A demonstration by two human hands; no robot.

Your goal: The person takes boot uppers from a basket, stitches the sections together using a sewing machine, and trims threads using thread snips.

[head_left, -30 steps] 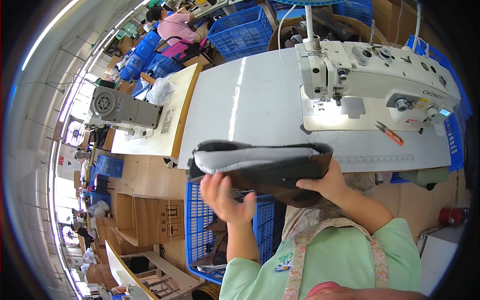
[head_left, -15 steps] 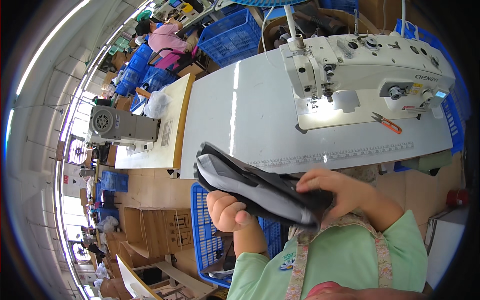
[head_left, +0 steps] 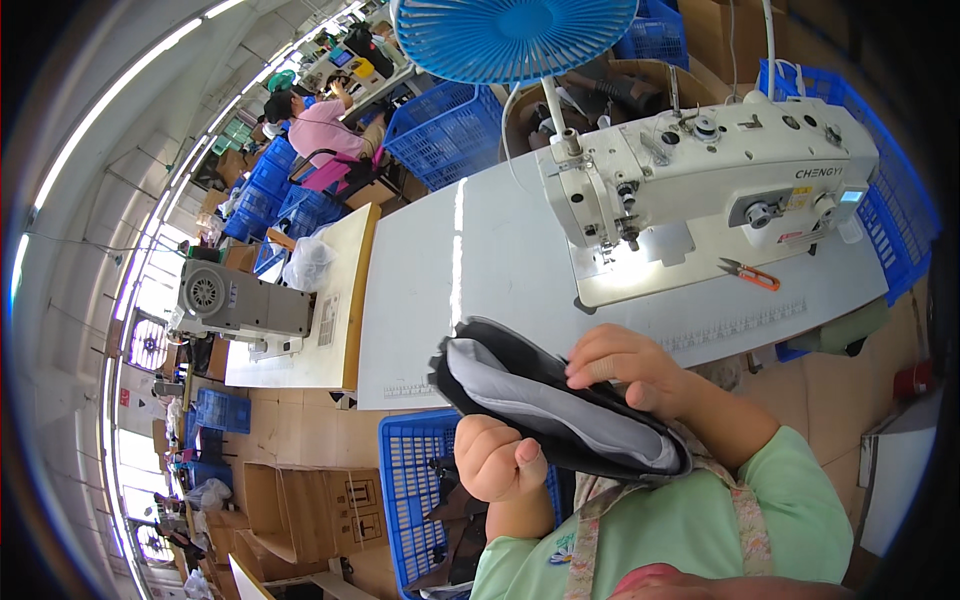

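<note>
A black fabric piece with a grey lining [head_left: 560, 408], perhaps a pouch or bag part, is held up in front of my chest. Its long opening gapes and shows the smooth grey inside. My left hand [head_left: 500, 460] is closed on the lower edge near the left end, thumb outward. Along the upper edge, the bent fingers of my right hand [head_left: 625, 370] grip the black rim; what their tips press is partly hidden. Beyond my hands stands a white sewing machine [head_left: 700, 180] with its lamp lit. Orange-handled thread snips [head_left: 750, 273] lie on its table.
The grey tabletop [head_left: 420, 290] carries a printed ruler strip near its front edge. Below it sits a blue crate [head_left: 400, 500] with dark pieces inside. Around are a blue fan [head_left: 515, 35], another machine [head_left: 240, 300], a cardboard box [head_left: 310, 510] and a seated person in pink [head_left: 325, 130].
The fabric piece has shifted right and tipped, showing more grey lining. Both hands stay on it, the right along the upper rim. My view has tilted, bringing the fan further in.
</note>
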